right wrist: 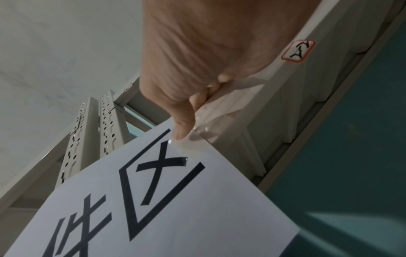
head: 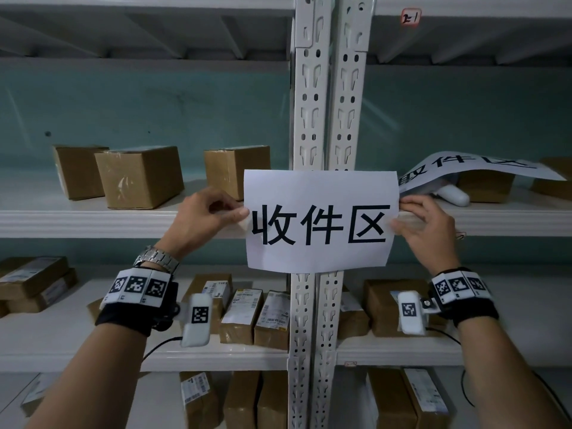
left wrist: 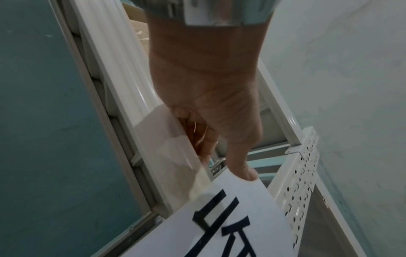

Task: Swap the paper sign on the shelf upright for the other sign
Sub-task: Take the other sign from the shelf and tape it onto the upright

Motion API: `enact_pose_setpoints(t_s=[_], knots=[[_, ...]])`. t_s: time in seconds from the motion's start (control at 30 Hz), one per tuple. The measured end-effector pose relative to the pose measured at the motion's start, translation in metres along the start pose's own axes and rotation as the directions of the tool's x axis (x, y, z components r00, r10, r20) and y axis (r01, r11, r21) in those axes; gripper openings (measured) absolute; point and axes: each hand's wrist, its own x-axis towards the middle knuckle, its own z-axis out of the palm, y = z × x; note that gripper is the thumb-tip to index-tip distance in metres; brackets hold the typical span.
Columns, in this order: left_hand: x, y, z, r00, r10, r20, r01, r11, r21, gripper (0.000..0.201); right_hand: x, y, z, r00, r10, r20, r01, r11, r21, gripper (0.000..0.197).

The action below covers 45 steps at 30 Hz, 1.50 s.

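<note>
Now your left hand and right hand each pinch a side edge of the paper sign, holding it flat across the shelf upright. Clear tape sits under the right thumb. Other sign lies draped over a box on the shelf, right.

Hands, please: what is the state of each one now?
Left hand: pinches the left edge of the paper sign.
Right hand: pinches its right edge.
</note>
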Motion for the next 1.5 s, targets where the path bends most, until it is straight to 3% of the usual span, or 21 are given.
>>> enact_pose_setpoints(t_s=[0.1,0.17,0.43,0.53,0.63,0.83,0.9,1.1,1.27,1.43,1.5], knots=[[-0.002,0.003,0.011,0.995,0.092,-0.038,-0.084,0.980,0.178,0.050,0.002,0.000,0.001,1.000,0.025,-0.002,-0.025,1.000,0.014,0.050],[-0.002,0.002,0.013,0.990,0.135,-0.033,-0.124,0.964,0.237,0.051,0.003,0.002,-0.001,0.999,0.037,0.008,-0.037,0.999,0.021,0.047],[-0.004,-0.002,-0.006,0.994,0.094,0.062,-0.097,0.994,0.046,0.032,0.000,-0.001,-0.003,0.999,0.040,0.025,-0.040,0.999,0.012,0.055],[-0.004,0.002,0.006,0.996,0.088,-0.004,-0.087,0.989,0.123,0.045,-0.001,-0.001,0.000,0.999,0.047,-0.013,-0.047,0.999,0.008,0.053],[-0.004,0.002,0.013,0.987,0.152,-0.047,-0.140,0.969,0.203,0.044,0.000,0.001,0.001,0.999,0.045,-0.001,-0.045,0.999,0.000,0.050],[-0.003,-0.002,0.000,0.996,0.073,0.048,-0.075,0.996,0.042,0.027,0.000,0.003,-0.004,1.000,0.012,0.021,-0.012,1.000,0.003,0.052],[0.000,-0.002,0.005,0.999,0.051,0.003,-0.051,0.998,0.030,0.019,0.000,0.003,0.000,1.000,0.008,-0.003,-0.008,1.000,0.027,0.051],[0.005,-0.003,0.032,0.963,0.130,-0.234,-0.090,0.981,0.174,0.058,0.001,0.007,0.003,0.999,0.010,-0.035,-0.011,0.999,-0.032,0.046],[0.007,-0.004,0.031,0.963,0.134,-0.232,-0.106,0.986,0.129,0.067,0.001,0.008,0.002,0.999,0.003,-0.032,-0.004,0.999,-0.032,0.046],[0.005,-0.003,0.031,0.968,0.141,-0.209,-0.118,0.986,0.117,0.050,0.000,0.006,0.003,0.999,0.013,-0.043,-0.015,0.999,-0.032,0.046],[0.005,-0.004,0.030,0.967,0.148,-0.209,-0.126,0.986,0.111,0.053,-0.001,0.006,0.002,0.999,0.007,-0.035,-0.008,1.000,-0.015,0.046]])
